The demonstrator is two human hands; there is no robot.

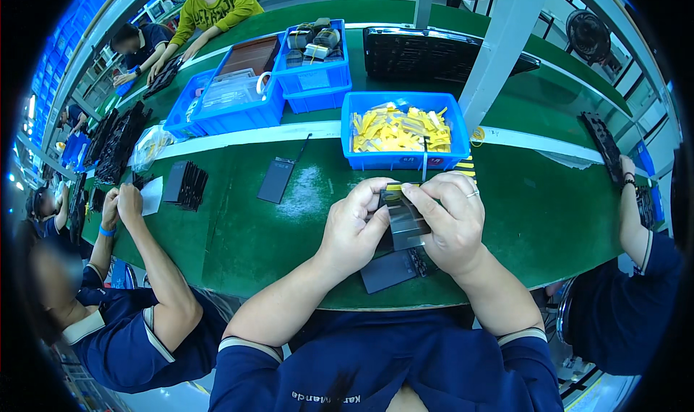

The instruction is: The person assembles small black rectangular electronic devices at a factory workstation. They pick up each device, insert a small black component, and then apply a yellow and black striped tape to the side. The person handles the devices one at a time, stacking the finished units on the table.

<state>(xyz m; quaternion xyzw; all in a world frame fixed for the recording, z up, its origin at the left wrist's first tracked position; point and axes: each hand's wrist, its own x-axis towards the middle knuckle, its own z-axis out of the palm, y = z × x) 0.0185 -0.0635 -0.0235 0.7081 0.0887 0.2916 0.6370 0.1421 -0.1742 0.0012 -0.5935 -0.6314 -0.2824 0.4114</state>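
My left hand (354, 220) and my right hand (455, 220) meet over the near part of the green bench. Between them is a thin, glossy dark sheet (408, 228), partly see-through, with a yellow strip (395, 187) along its far edge. The left fingers pinch the sheet's left side. My right thumb and fingers close on the yellow strip and the right edge. Just below lies a flat black battery-like pack (389, 270) with a small dark connector end, partly covered by the sheet. Fingers hide some of the sheet.
Beyond my hands stands a blue bin (347, 134) of yellow strips. A similar black pack (275, 181) with a tail and a stack of dark packs (186, 185) lie leftward. More blue bins (242, 116) and a metal post (506, 47) stand behind. Co-workers sit on both sides.
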